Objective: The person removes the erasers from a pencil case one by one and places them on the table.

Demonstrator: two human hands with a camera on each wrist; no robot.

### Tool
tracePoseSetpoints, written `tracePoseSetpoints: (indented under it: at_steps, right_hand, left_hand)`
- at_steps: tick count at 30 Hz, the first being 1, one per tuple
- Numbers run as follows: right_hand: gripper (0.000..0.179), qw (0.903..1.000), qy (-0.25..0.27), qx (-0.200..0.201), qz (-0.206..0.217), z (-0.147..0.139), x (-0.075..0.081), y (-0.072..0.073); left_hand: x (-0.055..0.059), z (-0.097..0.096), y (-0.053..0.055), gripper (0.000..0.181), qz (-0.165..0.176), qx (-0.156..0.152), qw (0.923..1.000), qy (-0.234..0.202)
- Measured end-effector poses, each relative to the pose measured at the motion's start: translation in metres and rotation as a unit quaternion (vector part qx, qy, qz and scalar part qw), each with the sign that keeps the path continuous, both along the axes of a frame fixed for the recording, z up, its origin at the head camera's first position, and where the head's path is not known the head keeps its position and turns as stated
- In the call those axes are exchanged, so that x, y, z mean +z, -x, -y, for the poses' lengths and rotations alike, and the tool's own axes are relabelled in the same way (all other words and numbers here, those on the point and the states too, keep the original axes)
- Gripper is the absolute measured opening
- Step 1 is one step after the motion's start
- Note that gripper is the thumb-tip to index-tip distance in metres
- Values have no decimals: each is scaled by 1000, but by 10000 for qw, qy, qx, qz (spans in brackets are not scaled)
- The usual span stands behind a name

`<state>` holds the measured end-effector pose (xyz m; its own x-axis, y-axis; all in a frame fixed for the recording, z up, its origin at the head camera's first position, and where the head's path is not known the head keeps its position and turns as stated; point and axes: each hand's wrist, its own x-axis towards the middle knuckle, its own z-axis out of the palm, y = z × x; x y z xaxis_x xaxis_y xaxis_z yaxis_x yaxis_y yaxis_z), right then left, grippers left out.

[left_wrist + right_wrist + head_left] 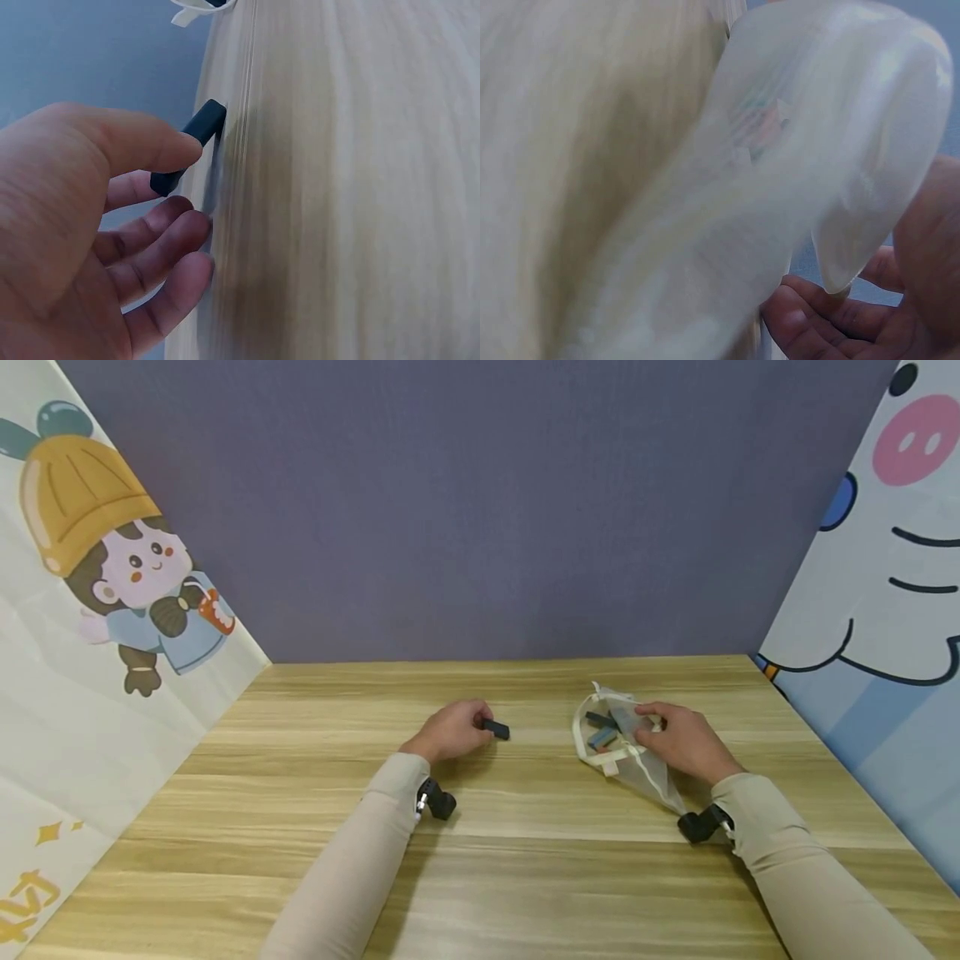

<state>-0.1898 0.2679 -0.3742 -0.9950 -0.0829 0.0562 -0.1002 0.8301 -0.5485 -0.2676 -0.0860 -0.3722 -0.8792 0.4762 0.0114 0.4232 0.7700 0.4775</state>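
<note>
Between thumb and fingers my left hand [456,731] pinches a small dark oblong block [202,126], held low over the table left of the bag. The other fingers of that hand are loosely bent in the left wrist view. My right hand [688,742] grips the side of a translucent whitish bag [855,120] with a pale rim. The bag's mouth faces left, toward the left hand. Inside lie a dark block [599,720] and a blue-grey block [602,739], with a reddish bit below; the bag's wall partly hides its contents.
The wood-grain table [540,877] stretches around both hands. A grey-purple panel [480,510] rises along its back edge. Printed cartoon sheets stand at the left [150,710] and right [885,635]. A small black camera sits on each wrist.
</note>
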Motion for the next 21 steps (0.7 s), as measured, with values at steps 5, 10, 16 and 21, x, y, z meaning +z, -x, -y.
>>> tracePoseSetpoints:
  at_steps: [5, 10, 16, 21]
  right_hand:
    - [47, 10000, -3, -18, -22, -1, -1, 1]
    - [48, 10000, 17, -38, 10, -2, -2, 0]
    - [50, 10000, 52, 13, 41, -3, -3, 0]
    - [49, 10000, 13, 16, 9, -2, -2, 0]
  left_hand:
    - [-3, 0, 2, 19, -251, -134, 9996, 39]
    - [-3, 0, 3, 18, -254, -189, 9995, 55]
    - [-2, 0, 4, 19, -171, -214, 9996, 47]
    - [0, 2, 3, 20, -167, -264, 9995, 14]
